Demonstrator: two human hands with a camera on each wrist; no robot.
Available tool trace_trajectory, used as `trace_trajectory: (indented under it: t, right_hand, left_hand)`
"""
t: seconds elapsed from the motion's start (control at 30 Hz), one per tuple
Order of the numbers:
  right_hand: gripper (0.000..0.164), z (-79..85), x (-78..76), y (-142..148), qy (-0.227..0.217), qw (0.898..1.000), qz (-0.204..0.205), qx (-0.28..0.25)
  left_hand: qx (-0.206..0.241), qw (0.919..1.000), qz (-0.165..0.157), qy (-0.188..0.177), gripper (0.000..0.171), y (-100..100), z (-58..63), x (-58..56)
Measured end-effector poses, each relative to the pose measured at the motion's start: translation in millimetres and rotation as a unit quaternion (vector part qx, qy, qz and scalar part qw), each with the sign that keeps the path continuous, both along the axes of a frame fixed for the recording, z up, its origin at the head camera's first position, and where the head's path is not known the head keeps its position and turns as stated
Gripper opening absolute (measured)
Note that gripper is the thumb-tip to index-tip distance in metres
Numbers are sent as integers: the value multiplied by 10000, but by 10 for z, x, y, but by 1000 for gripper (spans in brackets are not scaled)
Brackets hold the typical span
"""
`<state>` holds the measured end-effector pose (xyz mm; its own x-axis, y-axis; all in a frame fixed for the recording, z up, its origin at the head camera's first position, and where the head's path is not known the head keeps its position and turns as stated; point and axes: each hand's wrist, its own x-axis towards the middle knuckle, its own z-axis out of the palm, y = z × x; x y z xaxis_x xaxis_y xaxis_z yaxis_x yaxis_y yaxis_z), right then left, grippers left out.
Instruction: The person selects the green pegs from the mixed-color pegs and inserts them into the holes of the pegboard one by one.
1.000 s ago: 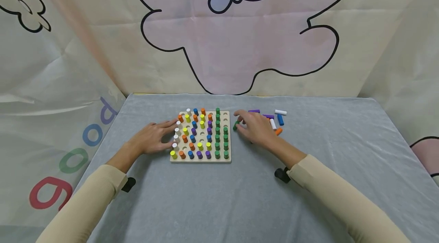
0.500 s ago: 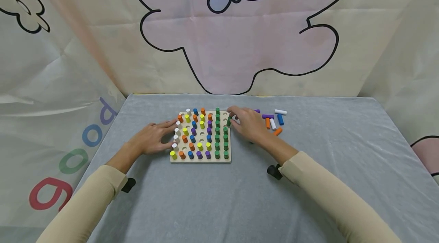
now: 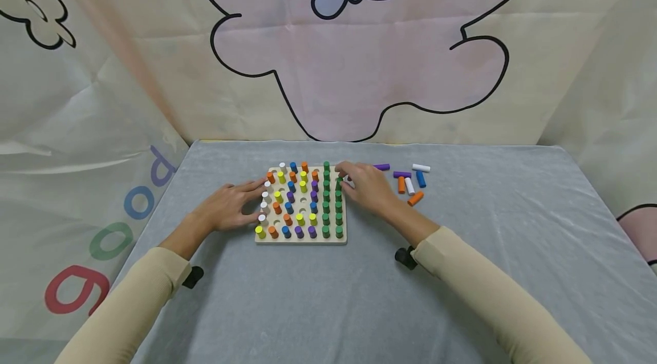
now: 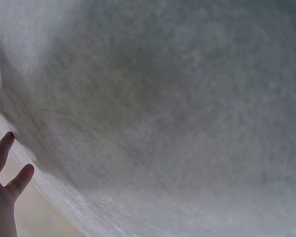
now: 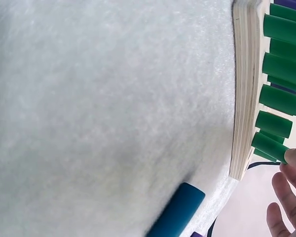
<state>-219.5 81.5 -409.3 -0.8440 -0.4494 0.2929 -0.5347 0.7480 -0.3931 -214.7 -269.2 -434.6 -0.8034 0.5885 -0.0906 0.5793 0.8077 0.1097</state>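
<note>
A wooden pegboard [image 3: 303, 241] carries rows of coloured pegs, and its two right-hand columns hold green ones. My right hand [image 3: 366, 184] pinches a green peg [image 5: 269, 145] between thumb and fingertip, at the upper part of the rightmost column. In the right wrist view that peg stands with its lower end at the board; whether it is fully seated I cannot tell. My left hand [image 3: 228, 207] touches the board's left edge with its fingers extended. Only part of that left hand [image 4: 2, 197] shows in the left wrist view, over grey cloth.
Loose pegs lie right of the board: a purple peg [image 3: 402, 174], a blue peg [image 3: 421, 179], a white peg [image 3: 421, 168], an orange peg [image 3: 416, 198] and others. Grey cloth [image 3: 328, 301] covers the table. A printed backdrop [image 3: 328, 67] hangs behind it.
My right hand has carried the green peg leftward from the cloth beside the board to the rightmost column. The left hand has stayed at the board's left edge.
</note>
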Motion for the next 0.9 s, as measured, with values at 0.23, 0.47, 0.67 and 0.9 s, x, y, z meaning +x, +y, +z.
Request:
trace_trajectory:
  t: [0.23,0.47,0.67,0.9]
  right_hand:
    - [30,-19,-2,-14,-41,10000,17,74]
    - [32,61,-30,143,-290,9995,-88,111]
    - [38,178,-38,520,-1001,9939,33,469]
    - [47,359,-26,1029,-1432,9863,155,805]
  left_hand:
    - [48,10000,-37,20,74,0,2,8]
    - [44,10000,-42,68,74,-1,-4,-2]
    - [-36,9999,-70,62,74,4,30,2]
    - [-209,9997,5,83,74,11,106,29]
